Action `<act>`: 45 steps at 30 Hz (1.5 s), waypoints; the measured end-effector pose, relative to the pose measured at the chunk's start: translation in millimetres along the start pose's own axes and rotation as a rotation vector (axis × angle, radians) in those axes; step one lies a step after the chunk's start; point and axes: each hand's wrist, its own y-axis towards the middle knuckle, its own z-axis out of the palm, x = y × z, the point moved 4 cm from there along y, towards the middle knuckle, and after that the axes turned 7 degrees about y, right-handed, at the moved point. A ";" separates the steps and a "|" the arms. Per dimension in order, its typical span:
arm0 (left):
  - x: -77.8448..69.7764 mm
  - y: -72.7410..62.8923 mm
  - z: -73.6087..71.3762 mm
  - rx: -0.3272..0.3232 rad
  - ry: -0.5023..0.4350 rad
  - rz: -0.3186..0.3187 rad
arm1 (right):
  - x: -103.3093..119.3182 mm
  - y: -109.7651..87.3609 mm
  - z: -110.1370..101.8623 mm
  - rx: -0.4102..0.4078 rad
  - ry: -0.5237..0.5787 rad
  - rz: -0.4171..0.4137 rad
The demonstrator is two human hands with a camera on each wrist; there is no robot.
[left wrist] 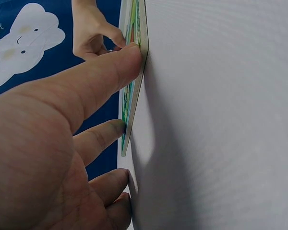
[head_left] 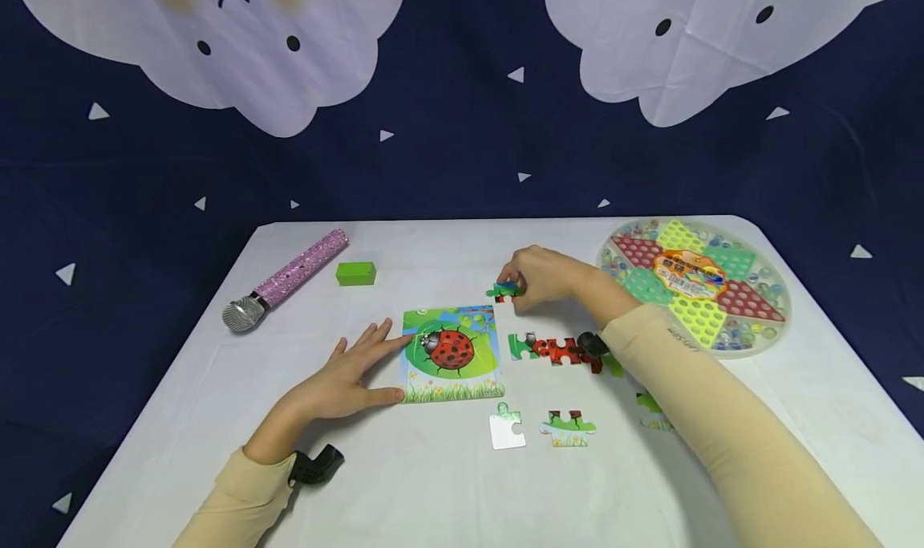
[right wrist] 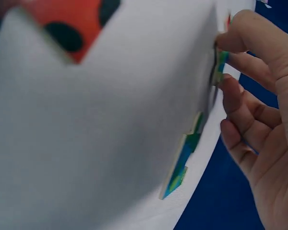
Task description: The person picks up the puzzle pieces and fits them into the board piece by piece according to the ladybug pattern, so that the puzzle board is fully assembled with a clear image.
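A square ladybug picture board lies flat in the middle of the table. Along its left edge rests my left hand, fingers spread and straight, with the thumb and index fingertip on the board; the left wrist view shows the board's thin edge at the thumb. Beyond the board's top right corner, my right hand pinches a green and red jigsaw piece between thumb and fingers. A row of red ladybug pieces lies right of the board, partly hidden by the right wrist's camera.
Below the row are a white face-down piece, a grass piece and a piece beside the right sleeve. A pink glitter microphone and green block lie back left; a round marble game board lies back right.
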 end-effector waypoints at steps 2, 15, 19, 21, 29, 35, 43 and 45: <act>0.9 -0.4 -0.1 0.008 0.004 -0.008 | 0.5 0.7 1.7 -0.011 -0.023 -0.017; 5.6 0.4 1.8 -0.019 -0.022 0.030 | 8.5 1.4 5.6 -0.099 0.046 -0.076; 8.2 1.5 3.1 -0.011 -0.021 0.029 | 22.8 4.7 8.9 -0.085 0.054 -0.103; 11.4 2.1 5.2 -0.018 -0.013 0.034 | 29.2 6.4 11.6 -0.073 0.052 -0.108; 5.4 1.4 2.0 -0.020 -0.032 0.040 | 49.2 13.0 23.5 -0.033 0.034 -0.126; 3.7 1.1 1.1 -0.003 -0.008 0.016 | 60.3 17.7 31.7 -0.008 -0.001 -0.144; 3.8 0.6 0.7 -0.008 -0.005 0.017 | 70.6 21.1 40.3 0.008 -0.033 -0.150; 5.0 0.9 1.8 -0.007 -0.001 0.014 | 72.6 21.8 41.8 0.011 -0.041 -0.157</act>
